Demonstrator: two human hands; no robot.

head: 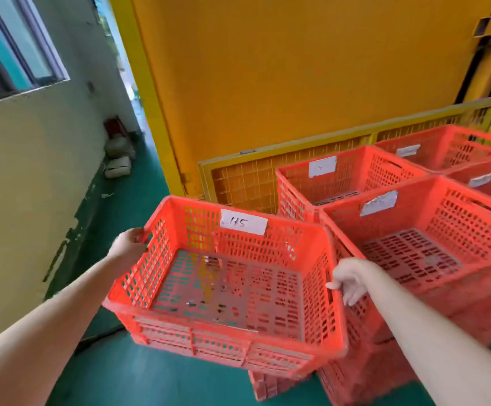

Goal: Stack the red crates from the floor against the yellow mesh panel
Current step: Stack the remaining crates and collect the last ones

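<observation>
I hold an empty red crate (226, 291) with a white paper label in the air above the green floor, tilted slightly. My left hand (130, 244) grips its left rim and my right hand (351, 281) grips its right rim. To its right stand stacks of red crates: a near stack (423, 238), one behind it (343, 177) and a far one (443, 145). The low yellow mesh panel (244, 183) leans against the big yellow wall behind them. A further red crate (270, 383) shows below the held one.
A pale wall (27, 186) with a window runs along the left. White bags and clutter (118, 162) lie at the end of the narrow green floor strip (147, 183). A tall yellow wall (282, 68) closes off the back.
</observation>
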